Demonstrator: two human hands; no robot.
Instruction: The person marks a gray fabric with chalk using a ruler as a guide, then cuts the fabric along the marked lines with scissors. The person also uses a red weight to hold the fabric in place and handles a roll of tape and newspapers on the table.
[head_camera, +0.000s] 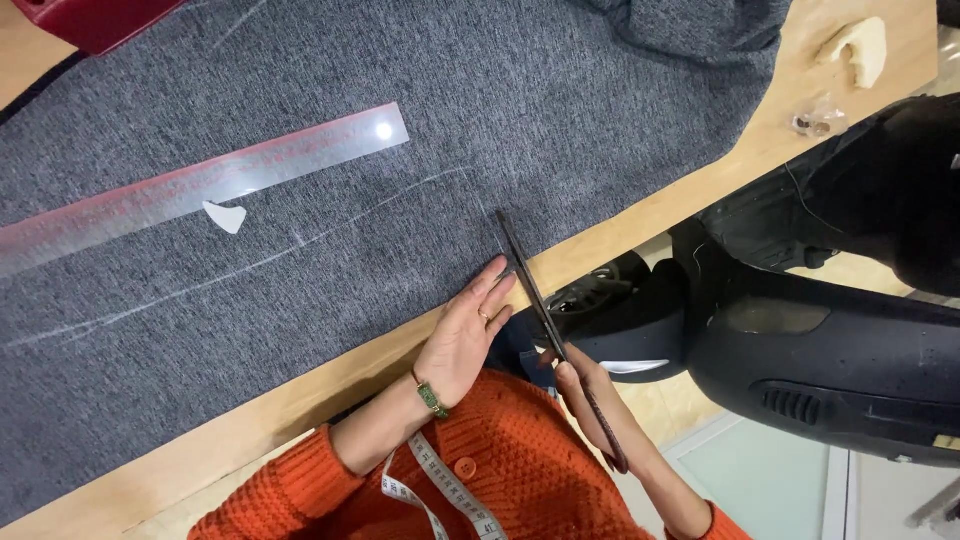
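Observation:
Grey knit fabric (330, 210) lies spread over a wooden table (640, 215), with white chalk lines drawn across it. My left hand (465, 335) lies flat with fingers apart on the fabric's near edge. Its fingertips touch the cloth beside the scissor blades. My right hand (590, 405) grips the handles of long dark scissors (525, 280). The blades point away from me and reach the fabric edge where a chalk line ends.
A clear long ruler (200, 185) and a white chalk piece (226, 216) rest on the fabric at the left. A pale chalk lump (858, 48) and a small clear bag (820, 118) sit at the table's far right. A dark scooter (800, 330) stands beside the table.

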